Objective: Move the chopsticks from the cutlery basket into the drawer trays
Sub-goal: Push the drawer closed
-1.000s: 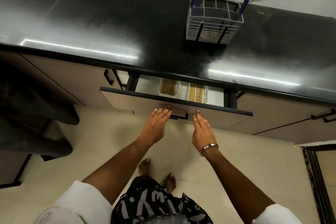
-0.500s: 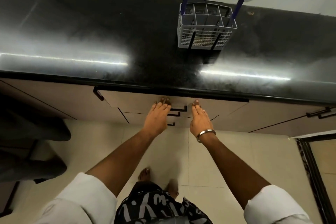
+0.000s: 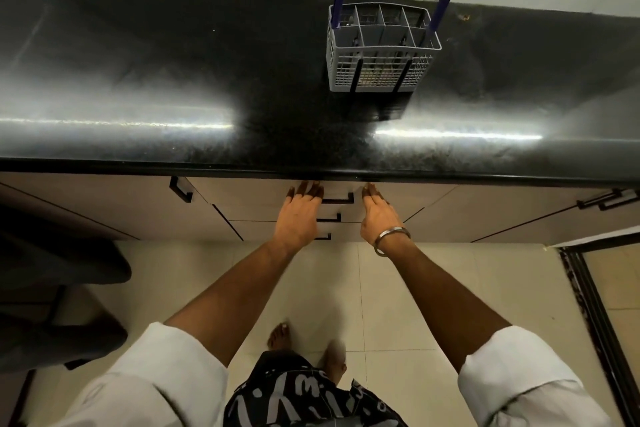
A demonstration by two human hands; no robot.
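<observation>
From the head camera, your left hand (image 3: 298, 215) and right hand (image 3: 379, 215) lie flat against the top drawer (image 3: 256, 196), fingers straight and holding nothing. A second ago that drawer stood open with chopsticks showing in its trays; now it sits shut under the counter (image 3: 173, 97) edge, so they are out of sight. The basket (image 3: 381, 52) on the far counter looks empty, though its lower mesh is unclear. The task seems finished.

A single wide-angle head view is given, aimed steeply downward. The black table (image 3: 242, 87) is spread across the upper half of the frame; the floor (image 3: 398, 288) is seen farther off, lower centre.
</observation>
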